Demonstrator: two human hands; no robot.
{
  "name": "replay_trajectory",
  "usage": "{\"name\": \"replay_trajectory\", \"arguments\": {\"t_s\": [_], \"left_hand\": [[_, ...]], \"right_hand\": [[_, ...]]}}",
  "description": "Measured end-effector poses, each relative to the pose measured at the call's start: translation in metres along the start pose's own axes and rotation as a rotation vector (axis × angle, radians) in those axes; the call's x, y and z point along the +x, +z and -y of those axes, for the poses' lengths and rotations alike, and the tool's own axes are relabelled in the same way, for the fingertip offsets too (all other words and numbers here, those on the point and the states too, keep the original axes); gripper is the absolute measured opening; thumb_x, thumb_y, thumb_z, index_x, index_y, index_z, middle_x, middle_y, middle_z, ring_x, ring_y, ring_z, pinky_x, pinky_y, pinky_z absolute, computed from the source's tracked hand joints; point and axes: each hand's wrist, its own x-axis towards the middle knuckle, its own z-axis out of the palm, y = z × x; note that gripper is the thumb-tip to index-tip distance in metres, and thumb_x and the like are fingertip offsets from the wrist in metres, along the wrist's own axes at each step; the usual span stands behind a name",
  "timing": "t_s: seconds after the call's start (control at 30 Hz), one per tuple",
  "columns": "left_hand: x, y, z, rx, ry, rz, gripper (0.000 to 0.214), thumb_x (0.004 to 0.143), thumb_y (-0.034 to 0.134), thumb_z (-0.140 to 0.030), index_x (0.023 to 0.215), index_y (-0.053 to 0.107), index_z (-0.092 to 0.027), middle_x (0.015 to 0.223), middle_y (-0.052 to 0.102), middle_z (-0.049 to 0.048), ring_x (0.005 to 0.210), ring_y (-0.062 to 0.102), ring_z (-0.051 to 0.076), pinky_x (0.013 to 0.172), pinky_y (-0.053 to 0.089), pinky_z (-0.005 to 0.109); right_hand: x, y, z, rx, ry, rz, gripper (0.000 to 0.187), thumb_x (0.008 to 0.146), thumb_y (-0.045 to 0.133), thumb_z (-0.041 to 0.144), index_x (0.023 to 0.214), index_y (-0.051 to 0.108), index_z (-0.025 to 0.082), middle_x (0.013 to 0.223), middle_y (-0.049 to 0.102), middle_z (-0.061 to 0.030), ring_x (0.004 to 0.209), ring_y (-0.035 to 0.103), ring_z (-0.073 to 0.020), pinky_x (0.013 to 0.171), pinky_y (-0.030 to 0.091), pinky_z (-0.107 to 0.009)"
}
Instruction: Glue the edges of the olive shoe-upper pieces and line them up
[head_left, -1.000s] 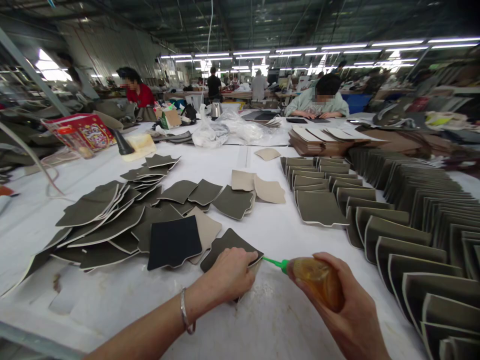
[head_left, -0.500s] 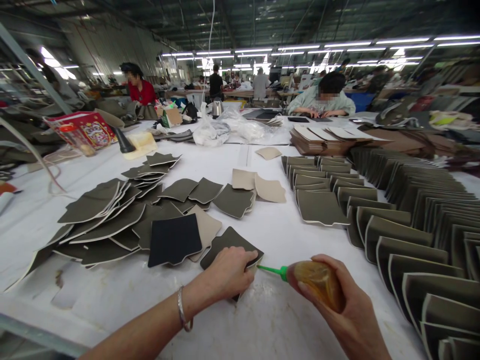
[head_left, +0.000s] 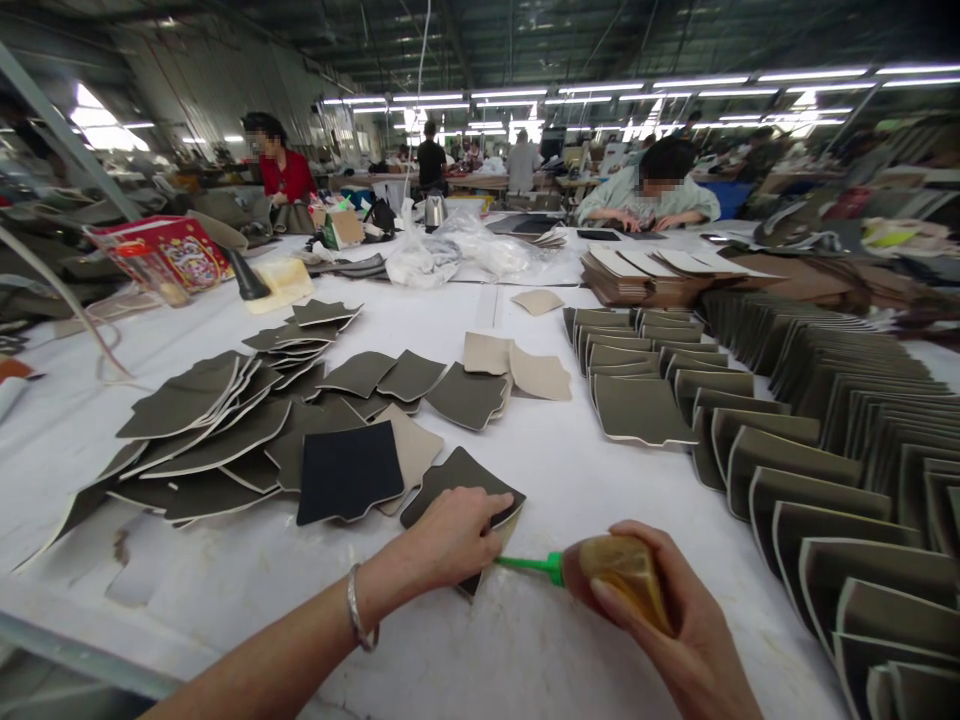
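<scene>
My left hand [head_left: 456,535] presses on a dark olive padded panel [head_left: 465,473] on the table, its index finger stretched along the panel's right corner and the other fingers bent at the edge. My right hand [head_left: 697,635] is wrapped round a squeeze bottle [head_left: 619,575] of amber liquid, tilted on its side. The bottle's thin green nozzle [head_left: 529,565] points left, its tip at the panel's pale edge just below my left fingers. A black panel [head_left: 350,472] lies beside it, partly over a beige piece [head_left: 409,445].
A loose heap of olive panels [head_left: 217,440] spreads to the left. Overlapping rows of panels [head_left: 795,480] stand along the right. Beige pieces [head_left: 540,372] lie mid-table. Farther back are brown stacked sheets [head_left: 622,280], clear plastic [head_left: 480,250] and a co-worker [head_left: 652,195].
The bottle in my right hand has moved left and slightly down, so its nozzle tip has slid along the panel's edge. My left hand stays nearly in place.
</scene>
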Motion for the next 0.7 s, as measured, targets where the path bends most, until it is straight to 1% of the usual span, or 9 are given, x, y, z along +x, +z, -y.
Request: {"name": "replay_trajectory", "arguments": {"t_s": [0.07,0.13,0.23,0.3,0.43,0.47,0.6,0.7], "left_hand": [[0.0,0.001,0.001,0.002,0.002,-0.007,0.056,0.072,0.046,-0.015,0.125,0.06,-0.026,0.087,0.07,0.0041,0.073,0.063,0.021,0.064,0.042,0.027],[0.0,0.002,0.002,0.0,0.005,-0.008,0.056,0.072,0.046,-0.014,0.125,0.06,-0.027,0.086,0.069,0.0037,0.073,0.063,0.021,0.065,0.042,0.027],[-0.001,0.002,0.002,-0.002,0.01,-0.008,0.056,0.071,0.046,-0.014,0.124,0.06,-0.027,0.085,0.069,0.0034,0.073,0.063,0.022,0.064,0.042,0.027],[-0.001,0.002,0.002,-0.007,0.008,-0.003,0.057,0.071,0.046,-0.013,0.125,0.06,-0.026,0.085,0.069,0.0034,0.072,0.063,0.021,0.064,0.042,0.027],[0.0,0.001,0.002,-0.015,-0.001,0.013,0.055,0.073,0.046,-0.014,0.126,0.059,-0.025,0.087,0.069,0.0043,0.074,0.063,0.02,0.066,0.042,0.026],[0.0,0.001,0.003,-0.017,-0.003,0.016,0.055,0.073,0.047,-0.014,0.126,0.059,-0.025,0.088,0.07,0.0043,0.075,0.063,0.02,0.067,0.042,0.026],[0.0,0.003,0.004,-0.022,0.001,0.016,0.056,0.073,0.047,-0.013,0.126,0.059,-0.025,0.088,0.069,0.0037,0.075,0.063,0.02,0.067,0.043,0.026],[-0.001,0.003,0.005,-0.016,0.018,-0.002,0.056,0.072,0.046,-0.013,0.125,0.06,-0.025,0.086,0.069,0.0038,0.073,0.063,0.02,0.065,0.042,0.026]], "right_hand": [[0.001,0.0,0.0,-0.02,0.002,-0.052,0.045,0.072,0.069,0.052,0.106,0.055,0.026,0.099,0.062,-0.001,0.088,0.06,-0.0243,0.079,0.045,-0.03],[-0.001,0.001,-0.001,-0.028,0.01,-0.07,0.045,0.071,0.069,0.052,0.106,0.055,0.026,0.099,0.063,-0.0008,0.089,0.06,-0.0246,0.079,0.044,-0.031],[-0.007,0.005,-0.004,0.024,0.035,0.001,0.046,0.071,0.069,0.053,0.106,0.054,0.028,0.092,0.063,0.0019,0.081,0.061,-0.0226,0.074,0.045,-0.029],[-0.01,0.006,-0.005,0.057,0.049,0.038,0.046,0.072,0.068,0.053,0.107,0.053,0.028,0.091,0.063,0.0027,0.08,0.061,-0.0219,0.073,0.045,-0.029],[-0.012,0.007,-0.006,0.022,0.035,-0.024,0.045,0.072,0.07,0.051,0.107,0.054,0.027,0.098,0.061,0.0019,0.087,0.059,-0.0214,0.079,0.043,-0.027],[-0.013,0.007,-0.006,0.026,0.033,-0.025,0.044,0.072,0.07,0.05,0.106,0.054,0.027,0.098,0.061,0.0018,0.087,0.059,-0.0214,0.079,0.043,-0.027],[-0.017,0.009,-0.005,0.093,0.062,0.045,0.044,0.072,0.069,0.051,0.106,0.055,0.028,0.093,0.062,0.0025,0.08,0.061,-0.0208,0.075,0.045,-0.028],[-0.018,0.009,-0.006,0.07,0.061,-0.001,0.045,0.071,0.071,0.05,0.106,0.055,0.027,0.097,0.062,0.0012,0.084,0.061,-0.022,0.077,0.045,-0.028]]}}
